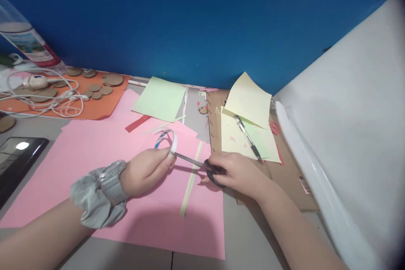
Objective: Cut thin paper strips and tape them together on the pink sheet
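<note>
My left hand, with a grey scrunchie and a grey watch at its wrist, pinches a curled white strip that has blue marks on its inner side. The strip stands in a loop above the pink paper. My right hand grips black-handled scissors, whose blades point left. Their tips meet the strip beside my left fingertips; whether the blades are fully closed is hard to see. Under the scissors, a narrow pale yellow-green strip lies on the pink paper.
Pale green paper, a red strip and yellow paper with a pen lie behind my hands. Cardboard is at right. Cardboard discs, white earphones, a bottle and a phone are at left.
</note>
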A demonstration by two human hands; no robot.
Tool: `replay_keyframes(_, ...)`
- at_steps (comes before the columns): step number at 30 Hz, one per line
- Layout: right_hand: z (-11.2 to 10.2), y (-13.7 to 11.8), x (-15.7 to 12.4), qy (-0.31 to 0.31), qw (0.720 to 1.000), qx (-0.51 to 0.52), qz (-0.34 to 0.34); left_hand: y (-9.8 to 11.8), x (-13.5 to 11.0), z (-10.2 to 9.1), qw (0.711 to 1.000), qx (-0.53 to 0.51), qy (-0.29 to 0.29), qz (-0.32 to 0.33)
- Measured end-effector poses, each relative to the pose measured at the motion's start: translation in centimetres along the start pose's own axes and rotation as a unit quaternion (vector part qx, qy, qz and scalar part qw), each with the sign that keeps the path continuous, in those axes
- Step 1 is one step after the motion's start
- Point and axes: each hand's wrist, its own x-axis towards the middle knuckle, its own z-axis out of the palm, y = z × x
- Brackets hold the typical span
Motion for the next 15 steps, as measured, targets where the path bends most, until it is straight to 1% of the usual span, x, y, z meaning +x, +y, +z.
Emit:
replay_keyframes(8,-0.86,-0.4,-0.36,-0.026,0.998,0.043,0.022,0.11,-0.02,-0.1,1.0,-0.01,-0.024,-0.001)
replay_keyframes(15,-1.04,-0.42,-0.53,-0.028,0.998,0.04,0.025,0.02,0.04,-0.07,0.999,-0.016,-0.027,0.004)
